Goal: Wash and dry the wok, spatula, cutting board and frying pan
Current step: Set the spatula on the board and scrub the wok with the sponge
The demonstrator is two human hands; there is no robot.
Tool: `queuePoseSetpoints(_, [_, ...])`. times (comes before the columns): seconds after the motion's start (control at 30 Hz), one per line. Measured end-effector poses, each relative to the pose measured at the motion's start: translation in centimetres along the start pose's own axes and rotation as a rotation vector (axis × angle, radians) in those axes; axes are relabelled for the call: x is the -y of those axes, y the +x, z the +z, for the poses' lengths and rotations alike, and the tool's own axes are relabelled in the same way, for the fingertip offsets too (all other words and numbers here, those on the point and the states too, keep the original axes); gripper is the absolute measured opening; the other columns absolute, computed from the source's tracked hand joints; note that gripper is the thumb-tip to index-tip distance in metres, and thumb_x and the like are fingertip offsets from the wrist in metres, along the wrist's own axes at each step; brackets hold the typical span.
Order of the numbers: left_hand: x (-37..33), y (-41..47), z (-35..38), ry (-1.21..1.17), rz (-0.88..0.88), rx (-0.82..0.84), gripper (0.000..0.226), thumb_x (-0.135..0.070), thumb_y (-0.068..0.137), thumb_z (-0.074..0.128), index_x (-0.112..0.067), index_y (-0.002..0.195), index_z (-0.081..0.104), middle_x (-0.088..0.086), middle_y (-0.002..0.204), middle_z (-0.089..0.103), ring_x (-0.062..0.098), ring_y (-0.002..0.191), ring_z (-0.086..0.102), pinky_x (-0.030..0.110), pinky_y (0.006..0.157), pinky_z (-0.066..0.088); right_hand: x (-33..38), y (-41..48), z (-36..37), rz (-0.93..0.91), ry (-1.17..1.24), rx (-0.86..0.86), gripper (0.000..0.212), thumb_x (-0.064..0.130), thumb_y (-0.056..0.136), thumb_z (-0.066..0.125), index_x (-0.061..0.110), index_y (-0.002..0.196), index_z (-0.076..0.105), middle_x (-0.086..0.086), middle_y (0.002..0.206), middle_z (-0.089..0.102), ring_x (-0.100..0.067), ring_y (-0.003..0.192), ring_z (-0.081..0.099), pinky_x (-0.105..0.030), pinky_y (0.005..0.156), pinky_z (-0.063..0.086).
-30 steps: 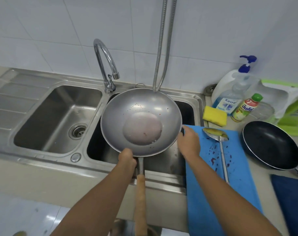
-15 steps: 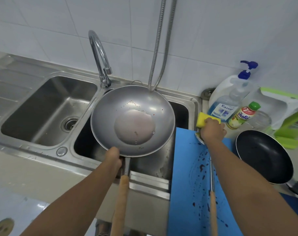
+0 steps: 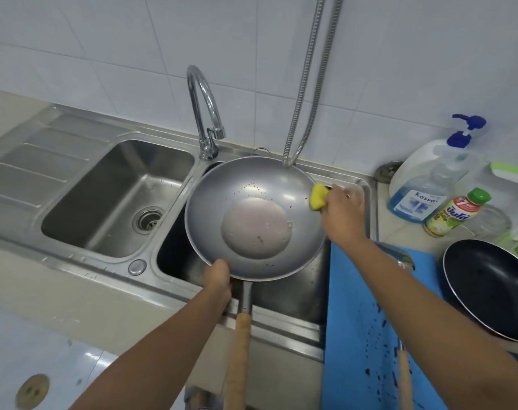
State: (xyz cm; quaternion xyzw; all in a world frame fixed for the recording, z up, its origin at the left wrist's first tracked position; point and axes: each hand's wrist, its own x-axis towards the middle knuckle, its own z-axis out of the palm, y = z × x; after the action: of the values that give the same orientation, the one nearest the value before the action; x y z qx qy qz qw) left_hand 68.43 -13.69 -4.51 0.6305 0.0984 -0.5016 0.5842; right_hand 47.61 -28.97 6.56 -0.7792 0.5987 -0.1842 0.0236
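A grey metal wok (image 3: 251, 202) with a wooden handle hangs over the right sink basin, a pool of cloudy water in its bottom. My left hand (image 3: 219, 279) grips it where the handle meets the rim. My right hand (image 3: 340, 211) holds a yellow sponge (image 3: 318, 196) against the wok's right inner rim. The blue cutting board (image 3: 358, 335), spotted with dark stains, lies on the counter to the right. On it rests the metal spatula (image 3: 404, 344), mostly hidden by my right forearm. A black frying pan (image 3: 494, 288) sits at the far right.
A chrome tap (image 3: 204, 113) stands behind the two steel basins; the left basin (image 3: 118, 196) has a drain. A metal shower hose (image 3: 308, 84) hangs down the tiled wall. A blue-capped soap pump bottle (image 3: 423, 184) and a green-capped bottle (image 3: 455, 211) stand on the right counter.
My right hand left the wok's rim, took the yellow sponge from the counter beside the soap bottle, and brought it to the wok's right inner rim. My left hand kept holding the wok.
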Motion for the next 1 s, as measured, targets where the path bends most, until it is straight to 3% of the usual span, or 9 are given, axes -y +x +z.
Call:
queuePoseSetpoints(0.07, [-1.3, 0.0, -1.0, 0.095, 0.109, -0.018, 0.055, -0.009, 0.074, 0.062, -0.014, 0.128, 0.049, 0.014, 0.122, 0.062, 0.032, 0.109, 0.06, 0.05, 0.098, 0.05, 3.5, -1.7, 1.6, -0.156, -0.069, 0.178, 0.033, 0.004, 0.081, 0.053, 0.002, 0.114, 0.055, -0.019, 0.126, 0.053, -0.039, 0.12, 0.044, -0.047, 0.103, 0.033])
queuePoseSetpoints(0.2, [-5.2, -0.1, -3.1, 0.318, 0.262, 0.058, 0.063, 0.0, 0.089, 0.058, -0.02, 0.144, 0.034, 0.007, 0.123, 0.056, 0.03, 0.114, 0.055, 0.052, 0.101, 0.047, 8.4, -6.1, 6.1, -0.261, -0.157, 0.533, 0.052, 0.013, 0.085, 0.047, 0.005, 0.136, 0.038, -0.016, 0.148, 0.036, -0.036, 0.135, 0.031, -0.048, 0.116, 0.017])
queuePoseSetpoints(0.37, [-7.5, 2.3, -4.5, 0.548, 0.331, 0.2, 0.07, -0.005, 0.092, 0.057, -0.028, 0.145, 0.018, 0.004, 0.124, 0.053, 0.028, 0.114, 0.055, 0.054, 0.098, 0.049, 11.0, -8.5, 11.5, -0.202, 0.02, 0.658, 0.033, 0.031, 0.091, 0.046, 0.017, 0.121, 0.051, -0.009, 0.141, 0.049, -0.029, 0.136, 0.035, -0.043, 0.109, 0.028])
queuePoseSetpoints(0.5, [-7.7, 3.6, -4.6, 0.641, 0.415, 0.219, 0.07, -0.009, 0.093, 0.053, -0.032, 0.145, 0.013, 0.005, 0.124, 0.054, 0.027, 0.11, 0.057, 0.05, 0.096, 0.05, 10.9, -7.4, 13.7, -0.068, 0.259, 0.785, 0.033, 0.046, 0.089, 0.058, 0.035, 0.119, 0.053, 0.006, 0.145, 0.045, -0.026, 0.143, 0.022, -0.039, 0.114, 0.023])
queuePoseSetpoints(0.67, [-7.4, 3.1, -4.5, 0.633, 0.483, 0.233, 0.068, -0.004, 0.097, 0.047, -0.021, 0.151, 0.008, -0.001, 0.114, 0.054, 0.015, 0.099, 0.057, 0.029, 0.086, 0.045, 7.7, -4.7, 14.3, -0.071, -0.001, 0.718, 0.051, 0.047, 0.094, 0.047, 0.037, 0.141, 0.032, 0.005, 0.16, 0.014, -0.032, 0.145, 0.009, -0.053, 0.115, 0.013])
queuePoseSetpoints(0.77, [-7.4, 3.2, -4.7, 0.609, 0.461, 0.252, 0.069, -0.005, 0.099, 0.045, -0.028, 0.151, 0.007, -0.016, 0.104, 0.054, 0.002, 0.093, 0.057, 0.016, 0.075, 0.044, 6.8, -4.0, 14.0, 0.119, -0.176, 0.586, 0.057, 0.033, 0.097, 0.041, 0.026, 0.149, 0.02, -0.007, 0.162, -0.004, -0.034, 0.148, -0.007, -0.061, 0.115, 0.001])
queuePoseSetpoints(0.87, [-7.4, 3.2, -4.8, 0.608, 0.462, 0.264, 0.068, -0.008, 0.099, 0.044, -0.03, 0.151, 0.005, -0.012, 0.106, 0.055, 0.001, 0.093, 0.057, 0.023, 0.08, 0.047, 7.9, -5.3, 13.2, 0.295, -0.253, 0.547, 0.056, 0.021, 0.095, 0.038, 0.013, 0.149, 0.022, -0.019, 0.16, -0.006, -0.038, 0.147, -0.007, -0.061, 0.116, 0.0])
queuePoseSetpoints(1.0, [-7.4, 3.2, -4.8, 0.61, 0.475, 0.242, 0.065, -0.013, 0.098, 0.044, -0.038, 0.148, 0.01, 0.003, 0.114, 0.061, 0.016, 0.097, 0.063, 0.039, 0.088, 0.053, 11.9, -8.8, 12.7, 0.271, -0.093, 0.705, 0.053, 0.035, 0.098, 0.042, 0.011, 0.143, 0.031, -0.015, 0.161, 0.0, -0.033, 0.148, 0.005, -0.054, 0.117, 0.011])
